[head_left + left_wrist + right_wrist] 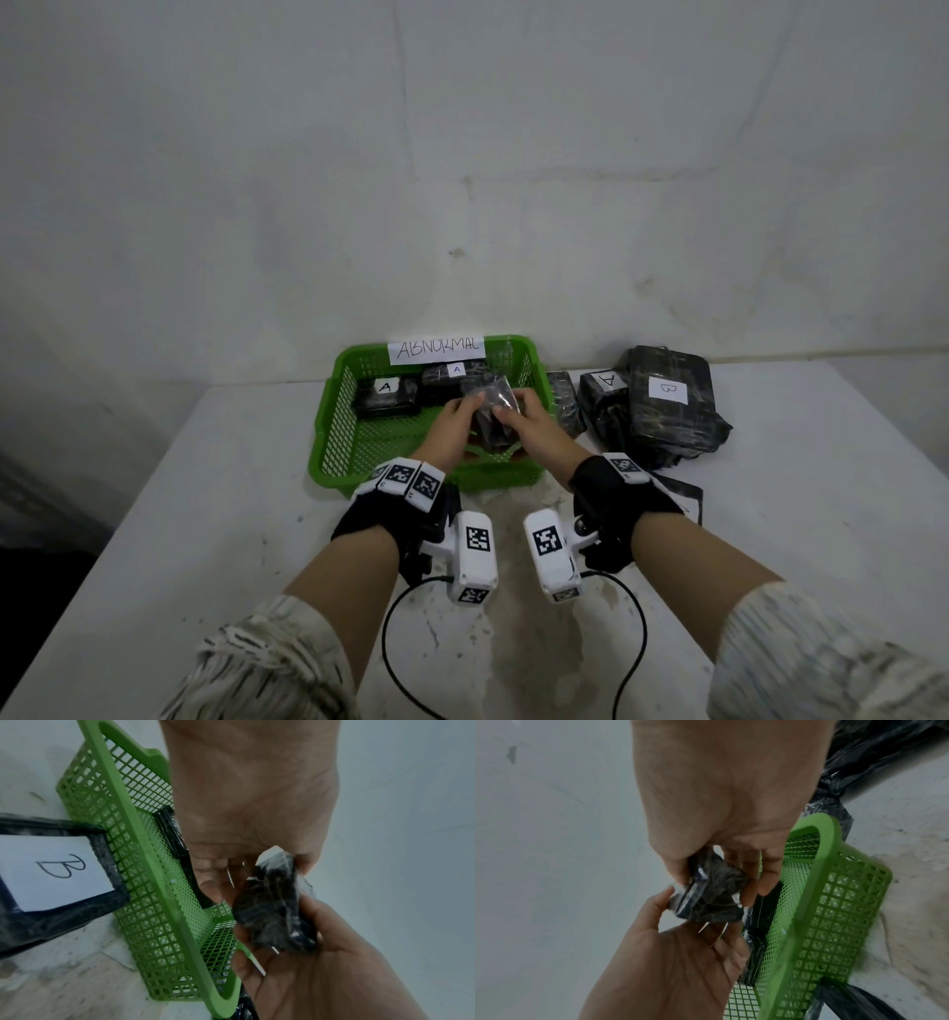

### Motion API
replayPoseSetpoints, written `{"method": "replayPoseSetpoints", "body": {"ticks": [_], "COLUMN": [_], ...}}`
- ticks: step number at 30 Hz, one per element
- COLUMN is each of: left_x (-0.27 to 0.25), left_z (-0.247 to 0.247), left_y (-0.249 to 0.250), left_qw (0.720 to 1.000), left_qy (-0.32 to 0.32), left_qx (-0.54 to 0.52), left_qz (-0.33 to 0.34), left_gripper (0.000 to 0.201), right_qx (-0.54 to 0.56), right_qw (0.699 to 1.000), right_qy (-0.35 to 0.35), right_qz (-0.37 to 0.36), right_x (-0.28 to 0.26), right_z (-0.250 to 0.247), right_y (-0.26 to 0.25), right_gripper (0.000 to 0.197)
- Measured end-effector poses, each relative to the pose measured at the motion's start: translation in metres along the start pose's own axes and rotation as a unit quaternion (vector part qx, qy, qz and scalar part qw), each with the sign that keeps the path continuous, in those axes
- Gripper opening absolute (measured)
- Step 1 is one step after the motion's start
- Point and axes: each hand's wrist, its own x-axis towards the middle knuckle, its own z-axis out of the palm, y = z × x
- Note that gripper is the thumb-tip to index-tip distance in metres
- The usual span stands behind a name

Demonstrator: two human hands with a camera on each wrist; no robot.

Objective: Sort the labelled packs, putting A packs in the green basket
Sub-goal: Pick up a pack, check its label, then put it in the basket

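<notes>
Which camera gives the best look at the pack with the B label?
The left wrist view: the B pack lies beside the green basket, its label large and sharp. The head view shows it smaller, upside down. The right wrist view shows only unlabelled black wrapping.

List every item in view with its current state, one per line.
Green basket: on the table, holding two A packs.
Held pack: above the basket, label not visible.
Left hand: grips the held pack.
Right hand: grips the held pack.
A packs in basket: lying flat, labels up.
A pack outside: right of the basket, unsorted.
B pack: in the pile right of the basket.
</notes>
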Motion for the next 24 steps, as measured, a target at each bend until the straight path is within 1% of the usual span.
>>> {"method": "replayPoseSetpoints", "body": {"ticks": [3, 5, 7, 8, 9, 10, 11, 12, 13, 14, 16, 18, 19, 22, 24], "left_x": [0.002, 0.002, -0.001, -0.002, -0.002, -0.003, -0.003, -0.004, -0.003, -0.003, -0.003, -0.004, -0.005, -0.009, -0.011], "left_z": [-0.002, -0.002, -0.002, -0.002, -0.003, -0.004, -0.005, -0.007, -0.01, -0.012, -0.015, -0.015, -0.014, -0.009, -0.005], "left_y": [0.0, -0.001, -0.002, -0.002, -0.002, -0.001, 0.0, 0.002, 0.003, 0.003, 0.002, -0.001, -0.002, -0.004, -0.005], "left_qw": [1.0, 1.0, 0.997, 0.995, 0.993, 0.992, 0.993, 0.994, 0.997, 0.998, 1.0, 1.0, 1.0, 0.998, 0.997], "left_qy": [0.01, 0.017, 0.053, 0.076, 0.093, 0.096, 0.086, 0.07, 0.052, 0.038, 0.017, 0.004, -0.005, -0.04, -0.06], "left_qx": [-0.01, -0.017, -0.05, -0.063, -0.052, -0.026, 0.0, 0.016, 0.022, 0.019, -0.005, -0.002, 0.01, 0.03, 0.03], "left_qz": [-0.004, -0.007, 0.013, 0.035, 0.06, 0.079, 0.086, 0.078, 0.059, 0.037, -0.001, -0.019, -0.024, -0.04, -0.041], "left_gripper": [0.041, 0.037, 0.034, 0.033, 0.031, 0.026, 0.018, 0.013, 0.017, 0.027, 0.048, 0.062, 0.066, 0.072, 0.072], "right_qx": [0.007, 0.011, 0.006, 0.009, 0.023, 0.05, 0.085, 0.123, 0.159, 0.189, 0.203, 0.164, 0.135, 0.054, 0.032], "right_qw": [1.0, 1.0, 1.0, 1.0, 0.999, 0.998, 0.996, 0.992, 0.987, 0.982, 0.979, 0.986, 0.991, 0.995, 0.995], "right_qy": [-0.013, -0.003, 0.016, 0.022, 0.022, 0.019, 0.012, 0.003, -0.007, -0.014, -0.023, -0.008, 0.01, 0.059, 0.065], "right_qz": [0.012, 0.013, -0.004, -0.014, -0.02, -0.018, -0.008, 0.004, 0.01, 0.012, 0.003, -0.006, -0.01, -0.054, -0.063], "right_x": [0.0, 0.001, -0.001, -0.003, -0.005, -0.007, -0.007, -0.006, -0.004, -0.002, 0.001, 0.001, 0.001, 0.003, 0.006], "right_z": [0.0, 0.0, -0.001, -0.002, -0.003, -0.004, -0.006, -0.008, -0.01, -0.012, -0.016, -0.018, -0.019, -0.017, -0.013], "right_y": [0.0, 0.001, -0.001, -0.003, -0.003, -0.005, -0.006, -0.006, -0.005, -0.003, -0.001, -0.004, -0.006, -0.009, -0.007], "right_gripper": [0.04, 0.041, 0.039, 0.037, 0.035, 0.034, 0.035, 0.035, 0.034, 0.035, 0.04, 0.035, 0.031, 0.016, 0.019]}}
